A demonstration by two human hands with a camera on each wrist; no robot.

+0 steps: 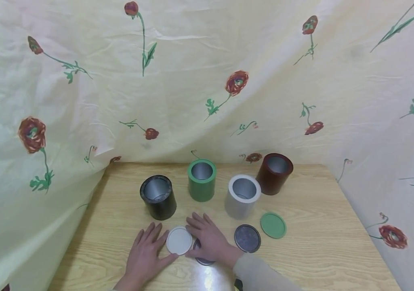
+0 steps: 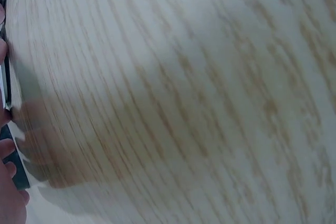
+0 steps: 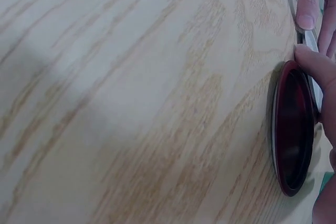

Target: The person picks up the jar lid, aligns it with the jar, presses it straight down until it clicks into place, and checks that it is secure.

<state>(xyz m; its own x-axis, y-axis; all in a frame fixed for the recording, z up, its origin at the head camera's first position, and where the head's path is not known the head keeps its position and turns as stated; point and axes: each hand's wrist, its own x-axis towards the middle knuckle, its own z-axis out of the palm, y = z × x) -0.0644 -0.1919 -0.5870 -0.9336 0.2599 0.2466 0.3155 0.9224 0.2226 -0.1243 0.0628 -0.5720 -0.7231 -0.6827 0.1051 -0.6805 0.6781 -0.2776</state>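
Note:
A round white lid (image 1: pixel 179 241) lies flat on the wooden table between my two hands. My left hand (image 1: pixel 144 254) is at its left side, fingers spread and fairly straight, with index finger and thumb at the rim. From the other side, my right hand (image 1: pixel 209 239) has its index finger and thumb at the lid's right rim. Beneath the right palm is a dark red lid (image 3: pixel 294 129), mostly covered in the head view. Only fingertips (image 2: pixel 7 150) show at the left border of the left wrist view.
Behind the hands stand four-colour uncovered canisters: black (image 1: pixel 158 198), green (image 1: pixel 201 182), white (image 1: pixel 242 198) and dark red (image 1: pixel 274 173). A black lid (image 1: pixel 247 238) and a green lid (image 1: pixel 273 225) lie right of my right hand. Flowered cloth (image 1: pixel 177 101) hangs behind the table (image 1: pixel 323 242).

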